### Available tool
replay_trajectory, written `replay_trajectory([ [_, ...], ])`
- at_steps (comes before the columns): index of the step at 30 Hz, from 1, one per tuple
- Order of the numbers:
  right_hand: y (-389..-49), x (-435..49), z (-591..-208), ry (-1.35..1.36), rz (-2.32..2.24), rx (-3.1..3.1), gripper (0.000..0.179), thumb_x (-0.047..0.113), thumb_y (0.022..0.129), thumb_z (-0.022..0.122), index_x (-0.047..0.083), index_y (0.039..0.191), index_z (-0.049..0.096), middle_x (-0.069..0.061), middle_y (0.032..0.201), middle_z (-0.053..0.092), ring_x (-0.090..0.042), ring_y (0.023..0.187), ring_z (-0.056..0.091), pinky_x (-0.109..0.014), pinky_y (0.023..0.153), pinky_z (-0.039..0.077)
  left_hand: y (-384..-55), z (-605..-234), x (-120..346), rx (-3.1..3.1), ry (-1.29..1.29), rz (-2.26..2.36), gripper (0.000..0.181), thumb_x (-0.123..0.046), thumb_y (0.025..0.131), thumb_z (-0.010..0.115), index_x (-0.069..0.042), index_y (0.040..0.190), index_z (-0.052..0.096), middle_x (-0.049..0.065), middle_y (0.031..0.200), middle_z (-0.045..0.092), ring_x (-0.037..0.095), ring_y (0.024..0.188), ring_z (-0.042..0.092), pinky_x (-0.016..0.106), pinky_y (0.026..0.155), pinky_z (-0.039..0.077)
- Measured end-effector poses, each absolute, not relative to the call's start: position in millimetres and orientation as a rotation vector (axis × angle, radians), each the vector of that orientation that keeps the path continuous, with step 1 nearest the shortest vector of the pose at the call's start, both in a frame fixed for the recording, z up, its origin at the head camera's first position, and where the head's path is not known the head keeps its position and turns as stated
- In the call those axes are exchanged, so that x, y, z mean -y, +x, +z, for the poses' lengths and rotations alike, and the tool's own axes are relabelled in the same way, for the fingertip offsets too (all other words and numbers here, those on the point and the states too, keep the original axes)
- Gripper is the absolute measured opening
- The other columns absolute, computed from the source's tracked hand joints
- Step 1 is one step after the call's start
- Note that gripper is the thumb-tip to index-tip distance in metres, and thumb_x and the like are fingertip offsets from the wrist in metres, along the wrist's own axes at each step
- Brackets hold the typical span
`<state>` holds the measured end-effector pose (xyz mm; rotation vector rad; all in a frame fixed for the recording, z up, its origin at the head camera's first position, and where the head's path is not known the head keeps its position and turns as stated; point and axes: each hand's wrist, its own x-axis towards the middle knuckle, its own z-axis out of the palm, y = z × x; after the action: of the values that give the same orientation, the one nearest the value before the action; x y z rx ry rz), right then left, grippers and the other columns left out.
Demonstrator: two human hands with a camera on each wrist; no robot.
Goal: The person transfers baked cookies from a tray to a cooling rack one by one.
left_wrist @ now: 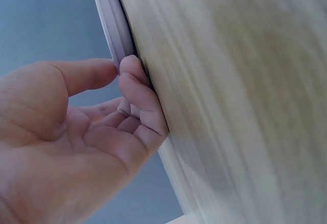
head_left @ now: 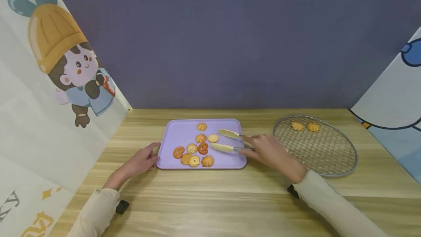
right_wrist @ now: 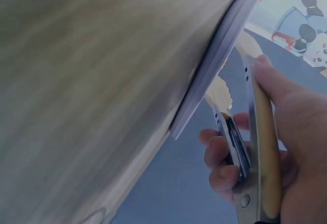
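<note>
My right hand (head_left: 268, 151) grips a pair of tongs (head_left: 227, 147) with cream tips and metal arms. The tips stand apart over the right half of a purple tray (head_left: 230, 162), one to each side of a plain round cookie (head_left: 213, 138). In the right wrist view, thumb and fingers wrap the two arms of the tongs (right_wrist: 263, 152). At the tray's left edge my left hand (head_left: 143, 160) pinches the rim between thumb and curled fingers, as the left wrist view shows on the tray rim (left_wrist: 113, 25). Several cookies and pretzel-shaped ones (head_left: 178, 152) lie on the tray.
To the right of the tray lies an oval wire rack (head_left: 322, 153) with two flower-shaped cookies (head_left: 313, 127) near its far edge. Everything rests on a wood-grain table (head_left: 197, 204). A dark panel (head_left: 230, 46) stands behind it, with cartoon-printed walls (head_left: 42, 101) at the sides.
</note>
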<state>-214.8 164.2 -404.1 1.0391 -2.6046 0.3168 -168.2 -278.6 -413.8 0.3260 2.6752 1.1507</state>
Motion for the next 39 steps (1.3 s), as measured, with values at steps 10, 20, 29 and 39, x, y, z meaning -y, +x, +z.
replay_trajectory([
  [10,-222,-150,-403,1.002,0.403,2.687,0.045,0.042,0.089,0.073,0.010,0.121,0.072,0.011,0.058,0.047,-0.004,0.047,0.039,-0.023,0.041,0.033,-166,-408,275,-2.680,0.313,1.124,0.052,0.000,0.098,0.055,0.009,0.146,0.035,0.007,0.075,0.059,0.019,0.064,0.057,0.026,0.054,0.047],
  [20,-220,-148,-402,1.009,0.378,2.694,0.045,0.041,0.090,0.072,0.010,0.123,0.071,0.011,0.054,0.043,-0.003,0.044,0.035,-0.023,0.038,0.030,-167,-410,275,-2.676,0.302,1.130,0.052,-0.001,0.098,0.055,0.008,0.146,0.036,0.007,0.076,0.059,0.016,0.063,0.057,0.025,0.055,0.047],
  [29,-220,-152,-401,1.033,0.317,2.646,0.043,0.041,0.090,0.072,0.010,0.120,0.072,0.008,0.061,0.055,-0.003,0.047,0.039,-0.023,0.042,0.036,-167,-411,276,-2.686,0.301,1.111,0.052,-0.001,0.099,0.054,0.007,0.146,0.036,0.006,0.074,0.058,0.015,0.063,0.056,0.025,0.055,0.047],
  [39,-209,-164,-397,1.004,0.238,2.589,0.043,0.043,0.090,0.072,0.010,0.118,0.073,0.004,0.061,0.060,-0.002,0.045,0.039,-0.023,0.042,0.039,-167,-411,277,-2.692,0.292,1.114,0.051,-0.001,0.098,0.054,0.008,0.146,0.036,0.006,0.074,0.057,0.017,0.063,0.056,0.025,0.054,0.047],
])
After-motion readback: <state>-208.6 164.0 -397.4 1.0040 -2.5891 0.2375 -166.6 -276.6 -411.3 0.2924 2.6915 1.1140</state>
